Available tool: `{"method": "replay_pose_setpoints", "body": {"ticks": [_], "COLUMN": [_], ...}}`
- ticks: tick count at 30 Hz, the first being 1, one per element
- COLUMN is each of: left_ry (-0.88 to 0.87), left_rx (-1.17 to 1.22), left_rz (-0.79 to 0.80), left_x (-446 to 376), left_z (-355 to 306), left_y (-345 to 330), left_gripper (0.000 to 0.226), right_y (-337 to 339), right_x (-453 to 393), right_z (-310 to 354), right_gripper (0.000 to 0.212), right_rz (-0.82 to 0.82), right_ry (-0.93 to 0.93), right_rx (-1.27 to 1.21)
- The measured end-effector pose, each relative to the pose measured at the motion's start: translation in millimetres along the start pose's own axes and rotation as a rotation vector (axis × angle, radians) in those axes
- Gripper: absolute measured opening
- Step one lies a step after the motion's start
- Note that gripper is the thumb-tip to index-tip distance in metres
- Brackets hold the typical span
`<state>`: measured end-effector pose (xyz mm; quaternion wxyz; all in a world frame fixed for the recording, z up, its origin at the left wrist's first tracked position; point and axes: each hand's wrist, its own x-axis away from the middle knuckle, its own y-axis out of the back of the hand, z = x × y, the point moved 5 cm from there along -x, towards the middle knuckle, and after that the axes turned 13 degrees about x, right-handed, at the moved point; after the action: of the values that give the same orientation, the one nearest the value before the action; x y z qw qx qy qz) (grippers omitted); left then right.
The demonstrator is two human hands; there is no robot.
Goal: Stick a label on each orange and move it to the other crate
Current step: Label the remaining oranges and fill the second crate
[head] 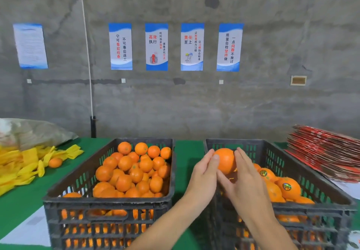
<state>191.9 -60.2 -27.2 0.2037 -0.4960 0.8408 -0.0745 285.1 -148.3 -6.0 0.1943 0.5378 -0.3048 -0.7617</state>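
Observation:
Two dark plastic crates stand side by side on a green table. The left crate point(109, 201) is heaped with plain oranges point(134, 174). The right crate point(315, 205) holds several oranges with round labels point(286, 186). Above the right crate's left part, one orange point(226, 160) is held up between both hands. My left hand point(203, 174) grips its left side, thumb on the front. My right hand point(243, 177) presses on its right and lower side. No label shows on the held orange's visible face.
Yellow foam sleeves point(23, 164) and a loose orange point(55, 162) lie at the left, with a filled plastic bag point(33, 131) behind. A stack of red flat cartons point(327, 154) sits at the right. A concrete wall with posters stands behind the table.

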Motion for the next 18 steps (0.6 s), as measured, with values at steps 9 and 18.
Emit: {"method": "replay_pose_setpoints", "body": {"ticks": [9,18], "left_ry": [-0.358,-0.153], "left_rx": [-0.723,-1.335], "left_rz": [0.091,-0.134], "left_x": [-31,-76], "left_z": [-19,-28], "left_y": [17,126], "left_gripper": [0.056,0.05], "right_y": [-22,-52], "right_x": [-46,-71], "right_z": [-44,-21], "right_gripper": [0.072,0.037], "right_rz": [0.102,0.097], "right_ry": [-0.004,0.096], "right_rx": [0.123,0.104]}}
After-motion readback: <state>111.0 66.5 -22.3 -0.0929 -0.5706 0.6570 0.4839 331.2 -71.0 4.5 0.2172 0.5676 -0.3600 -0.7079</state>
